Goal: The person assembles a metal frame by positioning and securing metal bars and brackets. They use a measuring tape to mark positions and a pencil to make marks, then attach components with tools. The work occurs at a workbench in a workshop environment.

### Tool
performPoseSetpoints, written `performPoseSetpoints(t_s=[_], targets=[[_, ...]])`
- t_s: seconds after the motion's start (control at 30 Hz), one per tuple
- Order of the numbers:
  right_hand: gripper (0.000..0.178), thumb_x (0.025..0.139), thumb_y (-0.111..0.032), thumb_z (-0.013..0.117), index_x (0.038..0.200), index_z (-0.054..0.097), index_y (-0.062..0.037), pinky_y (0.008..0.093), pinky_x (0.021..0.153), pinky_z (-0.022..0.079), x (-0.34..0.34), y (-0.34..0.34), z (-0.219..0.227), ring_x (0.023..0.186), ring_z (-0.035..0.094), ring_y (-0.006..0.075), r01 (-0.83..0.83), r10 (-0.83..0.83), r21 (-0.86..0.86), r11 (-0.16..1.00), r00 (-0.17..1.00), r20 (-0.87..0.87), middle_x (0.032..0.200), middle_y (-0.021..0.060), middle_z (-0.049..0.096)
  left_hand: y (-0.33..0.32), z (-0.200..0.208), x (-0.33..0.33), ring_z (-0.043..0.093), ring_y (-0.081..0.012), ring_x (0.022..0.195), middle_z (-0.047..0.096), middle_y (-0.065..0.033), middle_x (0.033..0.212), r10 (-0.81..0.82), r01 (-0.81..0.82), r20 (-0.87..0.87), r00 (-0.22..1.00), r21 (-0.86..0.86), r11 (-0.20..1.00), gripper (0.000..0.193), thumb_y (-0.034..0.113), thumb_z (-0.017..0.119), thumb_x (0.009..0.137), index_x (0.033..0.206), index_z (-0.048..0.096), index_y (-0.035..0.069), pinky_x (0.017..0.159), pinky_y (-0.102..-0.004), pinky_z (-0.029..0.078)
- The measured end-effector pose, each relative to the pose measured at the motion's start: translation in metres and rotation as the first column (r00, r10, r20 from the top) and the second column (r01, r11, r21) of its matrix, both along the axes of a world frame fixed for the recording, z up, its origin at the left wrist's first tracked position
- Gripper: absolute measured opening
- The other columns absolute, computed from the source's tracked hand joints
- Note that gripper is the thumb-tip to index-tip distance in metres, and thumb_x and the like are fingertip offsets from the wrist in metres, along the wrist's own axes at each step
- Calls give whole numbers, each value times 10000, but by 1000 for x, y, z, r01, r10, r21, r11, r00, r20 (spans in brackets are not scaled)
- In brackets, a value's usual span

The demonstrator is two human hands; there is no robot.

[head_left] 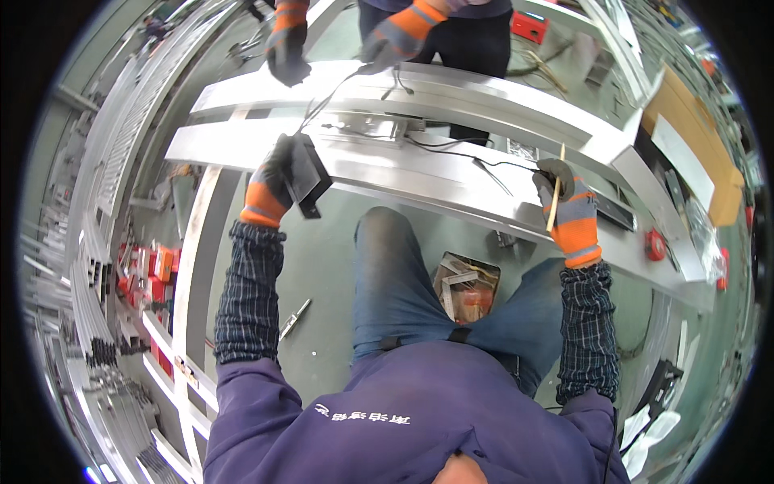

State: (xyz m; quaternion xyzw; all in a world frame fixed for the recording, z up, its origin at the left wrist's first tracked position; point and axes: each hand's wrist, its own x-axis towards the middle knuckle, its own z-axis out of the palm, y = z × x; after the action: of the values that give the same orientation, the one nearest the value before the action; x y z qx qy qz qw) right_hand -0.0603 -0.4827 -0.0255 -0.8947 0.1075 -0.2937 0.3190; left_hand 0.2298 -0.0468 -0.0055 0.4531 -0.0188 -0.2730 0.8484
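Observation:
My left hand, in a grey and orange glove, grips a flat black rectangular box by its left side, just in front of the silver metal beam. Thin black wires run up from near the box toward another person's gloved hand, which pinches them. Over the beam's right part, my right hand is closed around a thin wooden stick. A black cable stretches along the beam and ends at my right fingers; whether they hold it too, I cannot tell.
A second metal beam lies behind the first. On the right are an open cardboard box and a red round tape measure. A small tool bin stands between my legs. A metal tool lies on the floor.

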Motion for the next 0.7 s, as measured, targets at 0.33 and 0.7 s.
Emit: performPoseSetpoints(t_s=[0.33,0.7], targets=[[445,776,-58,787,1204,668,-85,434,772,563,49,-1,-11,894,694,404,-68,71,26,997,990,-126,1031,198,705,-1,19,80,739,-203,811,744,-105,970,120,-198,228,966,360,912,395,283,814,925,1163,682,-2,737,-311,633],[256,862,-158,759,1101,707,-81,421,827,560,56,52,16,939,704,374,-100,85,-81,992,981,-176,1003,176,724,36,26,178,708,-145,745,754,-55,922,-277,-99,435,857,667,739,374,337,788,942,1159,723,39,667,-283,591]])
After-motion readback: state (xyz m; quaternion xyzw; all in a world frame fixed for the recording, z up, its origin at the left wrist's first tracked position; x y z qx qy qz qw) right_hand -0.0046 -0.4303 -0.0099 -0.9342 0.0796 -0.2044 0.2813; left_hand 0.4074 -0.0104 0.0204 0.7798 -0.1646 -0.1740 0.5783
